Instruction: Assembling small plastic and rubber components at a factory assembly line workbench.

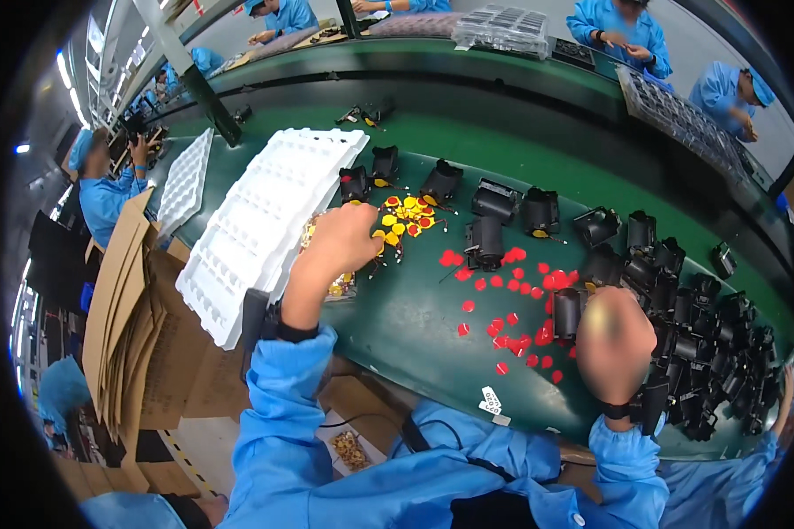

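My left hand (348,240) is over a pile of small yellow and red discs with thin wire leads (408,217). Its fingers are curled together, and whatever the fingertips pinch is hidden. On the right, my right hand (616,346) is closed beside a black plastic housing (568,314), which it appears to grip. A blur over this hand hides part of the fingers. Loose red round pieces (500,342) lie scattered on the green table between my hands. Several more black housings (494,201) stand in a loose row beyond them.
A white moulded tray (269,198) lies left of my left hand. Black housings are heaped (710,353) at the right. Cardboard sheets (119,309) stand at the left. Beyond the green table (397,322) runs a raised ledge, with co-workers in blue behind it.
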`<act>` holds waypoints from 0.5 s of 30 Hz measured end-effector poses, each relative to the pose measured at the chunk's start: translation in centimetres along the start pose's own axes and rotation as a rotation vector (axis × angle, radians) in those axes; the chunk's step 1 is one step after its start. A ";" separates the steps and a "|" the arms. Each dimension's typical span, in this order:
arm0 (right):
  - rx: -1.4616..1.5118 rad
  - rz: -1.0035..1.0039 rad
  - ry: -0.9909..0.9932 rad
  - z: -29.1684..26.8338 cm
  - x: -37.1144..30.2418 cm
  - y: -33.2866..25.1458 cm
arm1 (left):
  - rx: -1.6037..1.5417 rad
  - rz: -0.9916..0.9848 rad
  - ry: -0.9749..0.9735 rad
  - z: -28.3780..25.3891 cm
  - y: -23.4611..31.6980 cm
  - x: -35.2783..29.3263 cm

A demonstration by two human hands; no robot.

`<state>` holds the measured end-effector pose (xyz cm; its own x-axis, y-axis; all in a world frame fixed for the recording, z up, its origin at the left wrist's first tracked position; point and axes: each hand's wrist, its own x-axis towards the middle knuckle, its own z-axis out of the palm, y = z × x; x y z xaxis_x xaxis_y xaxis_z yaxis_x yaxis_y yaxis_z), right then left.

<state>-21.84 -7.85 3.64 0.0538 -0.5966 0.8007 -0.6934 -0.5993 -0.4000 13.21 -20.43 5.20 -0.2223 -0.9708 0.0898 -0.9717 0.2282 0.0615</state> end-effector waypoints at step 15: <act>-0.010 0.017 0.077 -2.0 -0.6 0.6 | -0.146 0.105 -0.304 -0.4 -0.5 1.5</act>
<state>-23.71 -6.81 3.85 -0.0133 -0.5632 0.8262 -0.7012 -0.5838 -0.4092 13.41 -21.93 5.71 -0.3556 -0.9140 -0.1954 -0.9254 0.3149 0.2111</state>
